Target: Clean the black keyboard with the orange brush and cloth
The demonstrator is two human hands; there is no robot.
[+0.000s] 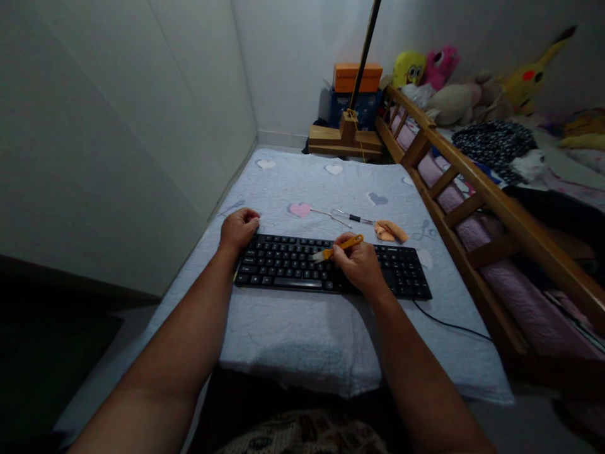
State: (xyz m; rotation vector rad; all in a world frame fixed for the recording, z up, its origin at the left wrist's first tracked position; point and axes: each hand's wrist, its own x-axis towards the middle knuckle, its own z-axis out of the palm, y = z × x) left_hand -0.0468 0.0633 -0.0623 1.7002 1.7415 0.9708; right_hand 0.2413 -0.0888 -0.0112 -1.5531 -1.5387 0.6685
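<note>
A black keyboard (283, 260) lies across the cloth-covered table in front of me. My left hand (239, 228) is at its upper left corner, fingers curled and thumb along the edge; the fingertips are partly hidden. Between the thumb and fingers of my right hand (358, 261) is a small brush with a yellow handle (350, 242). The pale bristles (318, 257) point left and rest on or just over the keys near the middle. Behind the keyboard lie a thin metal tool with a black sleeve (355, 218), a pale thin stick (326, 213) and a crumpled orange cloth (390, 231).
A light blue cloth with hearts (293, 328) covers the table. The keyboard's cable (454, 325) runs off to the right. A wooden bed rail (472, 167) borders the right side, a pale panel (155, 126) the left. Beyond stands a wooden base (326, 135) with a dark pole.
</note>
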